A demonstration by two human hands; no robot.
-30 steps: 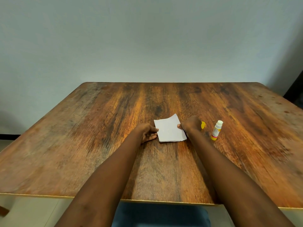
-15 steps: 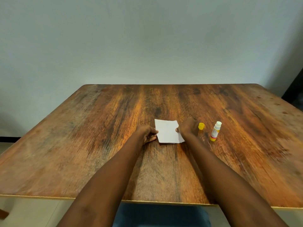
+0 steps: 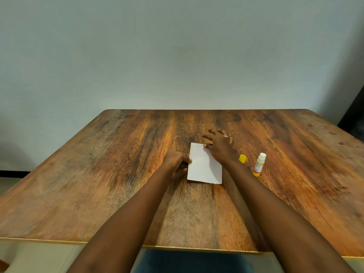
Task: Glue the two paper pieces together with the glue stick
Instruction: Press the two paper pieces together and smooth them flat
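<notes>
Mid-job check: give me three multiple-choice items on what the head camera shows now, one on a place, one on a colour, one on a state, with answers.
1. Where does the glue stick stand?
A. right of the paper
B. left of the paper
C. on the paper

2. What colour is the loose cap?
A. blue
B. yellow
C. black

3. What state is the glue stick in?
A. capped, lying flat
B. held in the left hand
C. uncapped, upright

Answers: 1 A, it stands beyond the right hand, away from the paper. 2 B, the cap on the table is yellow. 3 C, its white tip is bare; the left hand only touches the paper's edge.
</notes>
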